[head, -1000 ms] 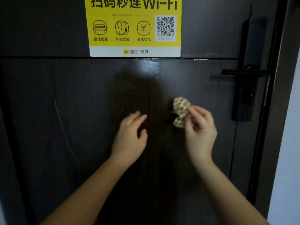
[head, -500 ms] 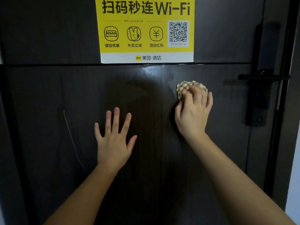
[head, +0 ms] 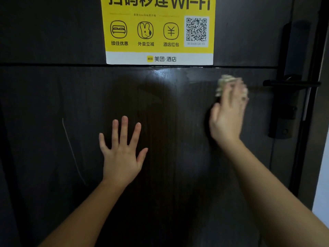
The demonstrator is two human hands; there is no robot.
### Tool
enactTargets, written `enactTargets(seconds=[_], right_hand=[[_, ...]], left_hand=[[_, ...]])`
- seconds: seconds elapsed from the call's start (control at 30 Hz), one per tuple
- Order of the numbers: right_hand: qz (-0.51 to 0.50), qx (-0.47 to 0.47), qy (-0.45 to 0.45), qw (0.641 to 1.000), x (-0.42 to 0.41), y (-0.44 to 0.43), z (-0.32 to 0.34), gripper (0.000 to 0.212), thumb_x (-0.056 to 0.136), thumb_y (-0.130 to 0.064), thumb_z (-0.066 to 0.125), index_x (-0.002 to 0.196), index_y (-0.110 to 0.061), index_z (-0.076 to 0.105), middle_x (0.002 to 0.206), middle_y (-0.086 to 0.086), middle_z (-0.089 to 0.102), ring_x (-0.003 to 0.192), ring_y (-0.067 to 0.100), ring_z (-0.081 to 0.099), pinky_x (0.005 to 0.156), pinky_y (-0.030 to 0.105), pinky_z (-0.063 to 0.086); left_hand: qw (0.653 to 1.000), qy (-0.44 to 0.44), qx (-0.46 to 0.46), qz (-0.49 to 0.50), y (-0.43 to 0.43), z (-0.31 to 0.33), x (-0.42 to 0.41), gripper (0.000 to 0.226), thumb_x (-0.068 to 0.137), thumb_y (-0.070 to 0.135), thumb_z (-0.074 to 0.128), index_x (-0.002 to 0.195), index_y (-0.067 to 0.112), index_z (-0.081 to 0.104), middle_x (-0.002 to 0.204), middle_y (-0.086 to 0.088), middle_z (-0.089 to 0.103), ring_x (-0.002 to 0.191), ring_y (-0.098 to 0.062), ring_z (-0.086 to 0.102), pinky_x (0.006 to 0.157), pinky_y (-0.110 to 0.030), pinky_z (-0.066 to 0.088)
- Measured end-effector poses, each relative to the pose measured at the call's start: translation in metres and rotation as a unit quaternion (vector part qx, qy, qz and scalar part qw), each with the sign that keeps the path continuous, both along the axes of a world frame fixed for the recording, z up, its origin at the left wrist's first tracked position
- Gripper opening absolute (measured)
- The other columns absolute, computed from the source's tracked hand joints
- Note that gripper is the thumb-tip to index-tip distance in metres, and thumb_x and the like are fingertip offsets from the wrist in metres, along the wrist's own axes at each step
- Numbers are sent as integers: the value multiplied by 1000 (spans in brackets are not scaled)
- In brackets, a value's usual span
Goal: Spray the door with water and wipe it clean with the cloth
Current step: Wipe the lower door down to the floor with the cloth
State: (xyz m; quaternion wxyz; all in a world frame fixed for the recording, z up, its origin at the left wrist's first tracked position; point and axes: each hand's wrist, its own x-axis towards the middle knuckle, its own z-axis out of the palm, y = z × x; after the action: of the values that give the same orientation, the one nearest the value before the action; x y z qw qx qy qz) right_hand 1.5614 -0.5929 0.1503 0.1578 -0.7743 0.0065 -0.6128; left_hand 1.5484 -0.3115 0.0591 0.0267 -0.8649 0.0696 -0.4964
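The dark wood-grain door [head: 53, 107] fills the view, with a wet shiny patch [head: 165, 75] just under the yellow sticker. My left hand [head: 122, 152] lies flat on the door with fingers spread. My right hand [head: 227, 114], blurred by motion, presses a crumpled pale checked cloth [head: 224, 82] against the door, up near the handle. Part of the cloth is hidden under my fingers. No spray bottle is in view.
A yellow Wi-Fi sticker [head: 158, 31] with a QR code covers the upper middle of the door. The black lever handle [head: 292, 84] and lock plate [head: 283, 120] sit just right of the cloth. A thin pale scratch [head: 71, 150] runs down the left side. The door frame [head: 309, 122] is at the right.
My left hand went from hovering to lying flat with spread fingers. My right hand carried the cloth up the door, then rightward toward the handle, from pinching it to pressing it.
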Motion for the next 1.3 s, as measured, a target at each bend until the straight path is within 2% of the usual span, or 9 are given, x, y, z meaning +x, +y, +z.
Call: enactTargets(seconds=[0.1,0.27,0.5,0.7,0.83,0.9,1.1,1.17,1.3], right_hand=[[-10,100,-12,995,-1,12,9,72,82,-27,28,148,1,23,157,24,10,145,41,7,116,56,8],[33,-222,-9,974,-2,52,-5,67,84,-26,39,147,-5,31,157,18,19,145,36,13,118,50,10],[-31,133,-15,991,2,-28,-12,67,87,-23,36,146,6,23,154,29,13,143,45,9,117,54,7],[20,-226,31,973,-10,36,-72,67,86,-30,40,147,-5,29,155,20,21,145,35,10,118,51,10],[-57,96,46,993,-6,-39,-75,69,88,-27,35,148,4,20,155,27,10,144,43,8,118,51,8],[-56,141,53,987,-10,-24,-78,73,85,-27,38,147,7,17,154,31,8,143,46,6,119,49,1],[44,-263,85,960,-24,43,-128,74,83,-32,45,149,-7,23,156,17,20,145,37,14,118,51,12],[20,-210,80,974,-21,2,-136,74,80,-28,47,147,-8,23,153,20,27,143,38,18,117,51,13],[-50,139,85,985,-19,-39,-147,70,87,-22,41,145,9,19,154,31,10,143,46,7,119,50,4]], left_hand=[[1000,4,2,2,-2,-1,2,72,91,55,26,153,22,9,160,-13,-5,147,-33,-5,108,-69,9],[1000,-2,5,0,0,-2,2,73,90,55,27,153,22,8,160,-13,-6,147,-33,-6,108,-69,9],[1000,-2,6,-4,-3,-2,4,72,91,54,25,153,19,10,160,-15,-6,147,-35,-7,107,-71,8],[1000,2,9,1,-3,-2,1,72,92,53,25,153,20,7,160,-14,-8,147,-35,-7,108,-70,9],[1000,10,6,5,-3,-2,-1,72,92,53,24,153,19,6,160,-14,-10,146,-34,-9,108,-70,7],[1000,9,5,4,-3,-1,-1,70,95,53,25,153,20,5,160,-14,-11,146,-35,-10,109,-70,7],[999,14,-22,-34,-8,-15,-20,74,93,47,36,153,19,3,160,-13,-10,147,-31,-8,113,-63,6],[999,25,5,-43,-12,-43,-28,75,91,48,37,153,19,6,160,-14,-7,147,-33,-6,113,-63,8],[997,66,25,-14,-14,-93,-30,82,87,50,51,153,19,14,160,-17,0,146,-38,1,109,-67,17]])
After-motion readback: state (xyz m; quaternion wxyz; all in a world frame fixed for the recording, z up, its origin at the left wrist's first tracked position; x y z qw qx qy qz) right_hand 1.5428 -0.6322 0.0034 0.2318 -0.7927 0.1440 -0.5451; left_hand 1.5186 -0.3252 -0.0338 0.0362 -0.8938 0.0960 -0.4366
